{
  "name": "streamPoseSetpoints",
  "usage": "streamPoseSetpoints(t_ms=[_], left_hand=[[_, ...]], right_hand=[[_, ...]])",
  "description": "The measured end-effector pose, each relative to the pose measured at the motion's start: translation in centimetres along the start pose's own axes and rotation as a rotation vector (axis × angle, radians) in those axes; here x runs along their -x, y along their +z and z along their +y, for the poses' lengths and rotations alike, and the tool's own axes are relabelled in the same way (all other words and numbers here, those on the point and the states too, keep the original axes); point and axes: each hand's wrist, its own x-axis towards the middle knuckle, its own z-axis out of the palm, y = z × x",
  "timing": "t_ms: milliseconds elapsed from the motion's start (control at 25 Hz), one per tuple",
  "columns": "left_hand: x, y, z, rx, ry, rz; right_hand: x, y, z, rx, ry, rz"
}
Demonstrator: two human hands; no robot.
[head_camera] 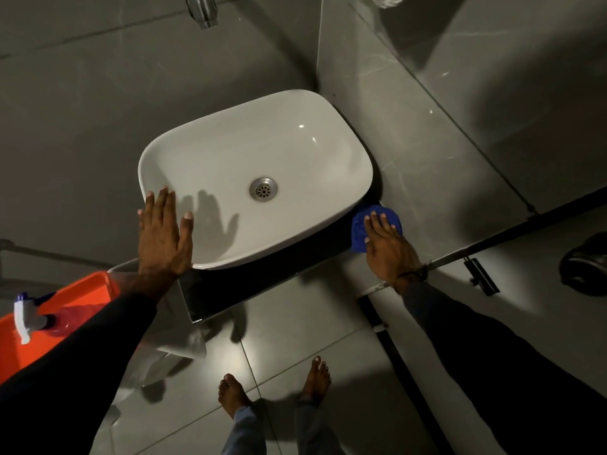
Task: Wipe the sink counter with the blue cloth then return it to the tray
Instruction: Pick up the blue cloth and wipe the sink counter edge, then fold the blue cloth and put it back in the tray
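The blue cloth [359,229] lies bunched on the grey counter [423,178], tucked against the right side of the white basin [230,152]. My right hand [386,244] presses flat on top of the cloth, fingers spread over it. Flat on the basin's left front rim rests my left hand [162,231], fingers apart and holding nothing. The orange tray [82,289] sits at the far left, partly hidden behind my left sleeve.
A spray bottle [28,318] with a white and blue head lies in the tray. A chrome tap [202,9] hangs above the basin. A dark round object [586,267] sits at the right edge. My bare feet stand on the tiled floor below.
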Motion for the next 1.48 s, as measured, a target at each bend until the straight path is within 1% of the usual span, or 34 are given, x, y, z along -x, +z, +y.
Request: streamPoseSetpoints(t_ms=[160, 360, 520, 600, 640, 680, 800, 880, 920, 960, 1000, 1040, 1080, 1120, 1200, 1240, 1280, 1320, 1360, 1400, 1480], left_hand=[[-0.2, 0.3, -0.7, 0.028, 0.021, 0.016], [-0.3, -0.1, -0.9, 0.042, 0.025, -0.009], [0.5, -0.6, -1.9, 0.206, 0.034, -0.046], [2.0, 0.0, -2.6, 0.319, 0.019, -0.044], [3.2, -1.3, -5.8, 0.349, -0.024, -0.032], [4.5, -1.4, -7.6, 0.368, -0.083, -0.048], [7.9, -0.1, -10.0, 0.573, -0.363, -0.253], [10.4, 0.0, -10.6, 0.881, -0.636, -0.397], [11.3, 0.0, -10.9, 1.002, -0.733, -0.472], [12.0, 0.1, -11.1, 1.057, -0.781, -0.527], [12.6, 0.4, -11.2, 1.072, -0.789, -0.560], [12.9, 0.6, -10.9, 1.079, -0.784, -0.567], [13.1, 0.9, -10.7, 1.087, -0.780, -0.552], [13.2, 1.0, -10.5, 1.084, -0.785, -0.533], [13.2, 1.4, -10.3, 1.066, -0.807, -0.518], [13.2, 1.5, -10.3, 1.052, -0.811, -0.523], [13.4, 1.6, -10.3, 1.029, -0.809, -0.528], [13.5, 1.6, -10.4, 1.006, -0.804, -0.534], [13.9, 1.6, -10.4, 0.987, -0.798, -0.542], [14.3, 1.5, -10.5, 0.970, -0.791, -0.546], [15.3, 0.9, -10.8, 0.943, -0.790, -0.538]], right_hand=[[2.1, 1.7, -4.2, -0.040, -0.009, 0.023], [4.7, 4.9, -12.5, -0.067, -0.098, 0.004], [7.2, 7.4, -20.0, -0.084, -0.182, -0.027], [8.1, 8.7, -22.2, -0.078, -0.219, -0.089], [8.8, 9.2, -26.2, -0.070, -0.273, -0.110], [9.2, 9.7, -28.3, -0.073, -0.309, -0.126], [9.8, 10.5, -31.0, -0.067, -0.348, -0.157], [10.1, 10.8, -32.8, -0.051, -0.361, -0.201], [10.2, 10.9, -33.5, -0.043, -0.361, -0.222], [10.1, 10.6, -34.1, -0.046, -0.354, -0.245], [10.0, 10.2, -34.3, -0.074, -0.344, -0.273], [9.8, 9.7, -34.4, -0.138, -0.320, -0.281], [9.8, 9.2, -34.5, -0.246, -0.256, -0.232], [10.1, 8.8, -34.5, -0.372, -0.140, -0.118], [10.5, 8.7, -34.7, -0.570, 0.185, 0.175], [10.5, 8.8, -34.7, -0.639, 0.354, 0.224], [10.4, 9.1, -34.4, -0.728, 0.515, 0.168], [10.2, 9.5, -34.2, -0.830, 0.656, 0.046], [10.2, 9.7, -34.1, -0.920, 0.751, -0.076], [10.2, 9.8, -34.0, -0.986, 0.794, -0.153], [10.3, 10.3, -33.6, -1.025, 0.767, -0.224]])
